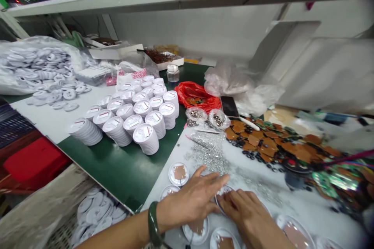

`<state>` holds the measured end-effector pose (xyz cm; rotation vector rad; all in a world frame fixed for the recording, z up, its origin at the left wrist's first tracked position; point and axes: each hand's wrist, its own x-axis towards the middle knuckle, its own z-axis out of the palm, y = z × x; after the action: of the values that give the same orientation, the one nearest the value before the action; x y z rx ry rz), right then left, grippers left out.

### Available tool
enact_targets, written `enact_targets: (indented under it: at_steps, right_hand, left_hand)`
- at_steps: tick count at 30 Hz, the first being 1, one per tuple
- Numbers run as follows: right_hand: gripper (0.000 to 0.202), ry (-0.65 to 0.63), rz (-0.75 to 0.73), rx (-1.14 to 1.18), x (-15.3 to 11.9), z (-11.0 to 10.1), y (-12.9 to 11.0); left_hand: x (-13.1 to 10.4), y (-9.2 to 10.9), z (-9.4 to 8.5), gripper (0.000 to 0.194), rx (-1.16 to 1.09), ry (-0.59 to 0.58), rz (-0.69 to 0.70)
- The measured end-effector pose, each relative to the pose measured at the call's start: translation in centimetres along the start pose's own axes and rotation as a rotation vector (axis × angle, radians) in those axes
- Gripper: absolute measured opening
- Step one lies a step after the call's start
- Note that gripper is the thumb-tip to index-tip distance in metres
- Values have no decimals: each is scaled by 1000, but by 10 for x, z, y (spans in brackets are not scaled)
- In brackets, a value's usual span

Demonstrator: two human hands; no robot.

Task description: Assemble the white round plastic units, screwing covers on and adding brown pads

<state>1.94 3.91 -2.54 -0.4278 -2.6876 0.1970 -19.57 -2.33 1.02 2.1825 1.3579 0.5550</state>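
The left hand (191, 201), fingers stretched forward, and the right hand (244, 211), fingers curled, meet over a white disc (224, 190) on the pale sheet (163, 175) covering the near part of the tabletop (115, 169); the fingers hide much of the disc, so I cannot tell whether either grip is closed on it. A dark bangle (154, 223) rings the left wrist. More discs (179, 173) with brown squares lie around both hands. Just beyond is a scatter of silvery bits (208, 155), with two small bags (218, 120) and a red bag (182, 92) behind it. Brown boards (268, 147) spread to the right, and stacks (146, 140) of white discs stand on the green surface to the left
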Motion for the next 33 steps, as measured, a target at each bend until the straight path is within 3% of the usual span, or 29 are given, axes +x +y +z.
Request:
enact_targets:
  at_steps: [4, 7, 10, 14, 16, 20, 27, 31, 33]
  right_hand:
    - [44, 1, 11, 145, 6, -37, 14]
    - [40, -60, -6, 147, 26, -54, 6]
    - [32, -178, -122, 158, 50, -36, -12]
    - [15, -83, -228, 76, 70, 11, -24]
    - [16, -50, -219, 87, 72, 23, -23]
    - [18, -37, -145, 123, 67, 23, -19]
    - [29, 12, -145, 149, 68, 27, -24]
    - [19, -5, -12, 305, 62, 21, -24]
    - [20, 7, 38, 266, 55, 20, -24]
  left_hand:
    - [-21, -16, -25, 67, -6, -29, -42]
    - [-36, -24, -47, 63, -8, -59, -145]
    - [-41, -29, -54, 66, -37, -71, -183]
    - [-37, -34, -41, 66, 10, -50, -129]
    - [-35, -36, -34, 62, 33, -25, -104]
    - [-35, -37, -29, 53, 32, 8, -90]
    - [-39, -39, -26, 64, 65, 26, -83]
    - [-41, -38, -25, 60, 60, 48, -77]
    - [-43, -35, -26, 61, 43, 50, -77]
